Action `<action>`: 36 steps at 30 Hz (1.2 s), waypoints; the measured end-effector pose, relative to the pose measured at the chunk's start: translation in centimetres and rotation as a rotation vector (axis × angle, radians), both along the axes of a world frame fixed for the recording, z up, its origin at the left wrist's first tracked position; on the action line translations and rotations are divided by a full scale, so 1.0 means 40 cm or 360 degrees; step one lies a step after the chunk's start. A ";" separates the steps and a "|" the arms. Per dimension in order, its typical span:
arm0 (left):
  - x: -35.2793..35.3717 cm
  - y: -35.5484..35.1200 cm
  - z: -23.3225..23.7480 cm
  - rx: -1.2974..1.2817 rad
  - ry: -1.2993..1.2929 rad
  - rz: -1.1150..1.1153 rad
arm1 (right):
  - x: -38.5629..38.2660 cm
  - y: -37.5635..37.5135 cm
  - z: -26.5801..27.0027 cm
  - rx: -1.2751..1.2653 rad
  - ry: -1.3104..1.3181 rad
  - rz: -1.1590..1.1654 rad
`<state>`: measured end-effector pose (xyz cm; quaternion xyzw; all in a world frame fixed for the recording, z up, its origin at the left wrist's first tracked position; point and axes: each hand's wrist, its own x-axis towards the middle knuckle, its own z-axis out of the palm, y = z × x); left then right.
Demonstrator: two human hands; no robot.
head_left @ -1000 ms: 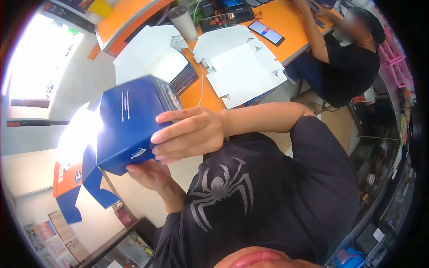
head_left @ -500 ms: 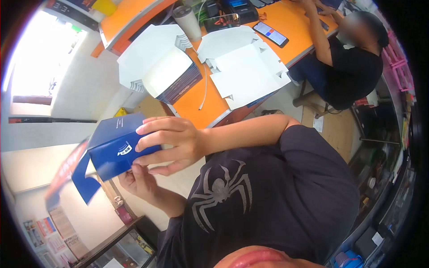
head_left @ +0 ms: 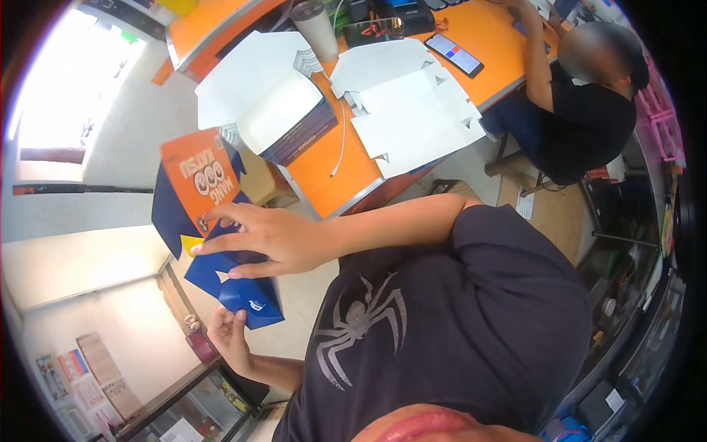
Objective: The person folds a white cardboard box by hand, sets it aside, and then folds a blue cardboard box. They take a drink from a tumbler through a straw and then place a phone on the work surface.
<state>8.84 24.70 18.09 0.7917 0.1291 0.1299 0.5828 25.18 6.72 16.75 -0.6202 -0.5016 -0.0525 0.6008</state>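
Note:
A part-folded blue food box (head_left: pixel 254 298) is in front of me at the left, its orange lid panel (head_left: pixel 199 173) facing up with upside-down lettering, partly legible as "MANG" and "KATSU". A small yellow patch shows at one folded edge. My right hand (head_left: pixel 283 236) is over the middle of the box, fingers bent over the lid edge and thumb on a blue flap. Below it, my left hand (head_left: pixel 230 339) pinches the lower blue side panel, near a small white logo. Part of the box lies hidden behind my right fingers.
On the orange table (head_left: pixel 317 188) are a nested stack of open boxes (head_left: pixel 283 114), flat white box blanks (head_left: pixel 416 118), a white cable, a tumbler (head_left: pixel 315 29) and a phone (head_left: pixel 454 55). A person in black (head_left: pixel 593 103) sits at the upper right. A glass-fronted cabinet stands lower left.
The box has turned, bringing its orange lid panel up into view. My right hand has shifted from the side panel to the lid edge; my left hand has moved lower with the blue panel.

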 end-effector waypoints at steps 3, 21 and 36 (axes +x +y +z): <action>-0.007 0.012 -0.010 0.0050 0.0062 -0.0077 | 0.013 0.012 -0.004 -0.0117 -0.0089 -0.0099; 0.097 -0.066 -0.074 -0.0566 0.0151 -0.0188 | 0.042 -0.027 -0.025 -0.0159 -0.0461 0.0094; 0.098 -0.049 -0.092 -0.0407 0.0150 -0.0184 | 0.064 -0.036 -0.024 -0.0191 -0.0116 0.0201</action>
